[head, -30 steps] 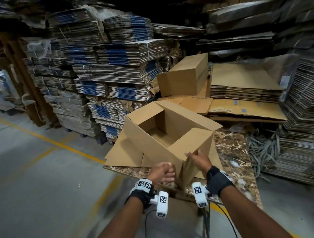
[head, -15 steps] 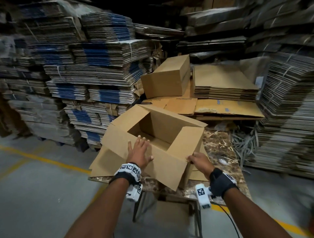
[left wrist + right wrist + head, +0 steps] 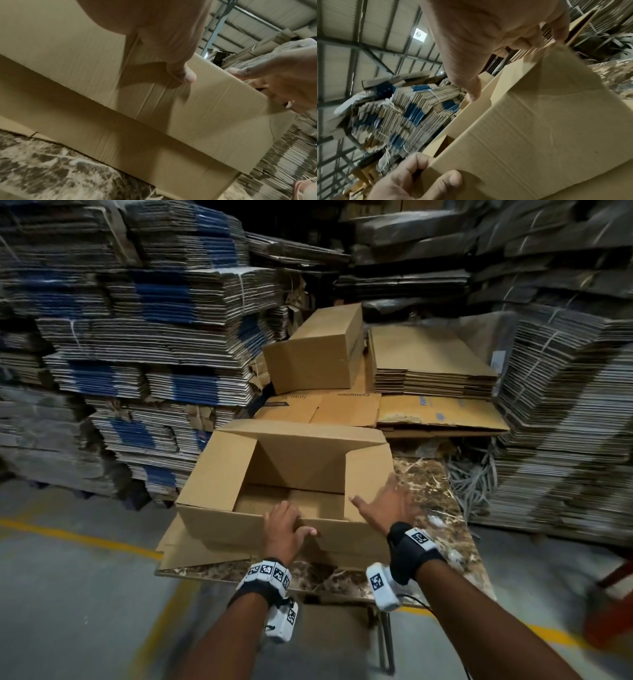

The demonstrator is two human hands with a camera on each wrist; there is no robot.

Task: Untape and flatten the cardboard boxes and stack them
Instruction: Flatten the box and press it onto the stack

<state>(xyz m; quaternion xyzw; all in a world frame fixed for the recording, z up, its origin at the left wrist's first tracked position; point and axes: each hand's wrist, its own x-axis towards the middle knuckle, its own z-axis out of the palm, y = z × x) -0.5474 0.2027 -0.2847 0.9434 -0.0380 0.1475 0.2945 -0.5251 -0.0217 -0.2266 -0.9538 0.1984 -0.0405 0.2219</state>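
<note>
Open box (image 3: pixel 284 474) sits on the marble-patterned table (image 3: pixel 442 529), flaps up, near wall toward the person. Left hand (image 3: pixel 282 529) hooked over the box's near rim, fingers inside, thumb (image 3: pixel 184 75) outside: clamped on the wall. Right hand (image 3: pixel 388 503) spread flat on the box's right-hand flap, fingers straight and apart. Closed box (image 3: pixel 315 354) beyond it on flat cardboard sheets (image 3: pixel 428 361).

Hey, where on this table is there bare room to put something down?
Bare marble shows right of the open box, on the table, toward the strap pile. A thin strip runs along the near edge. The box and its flaps cover the rest.
</note>
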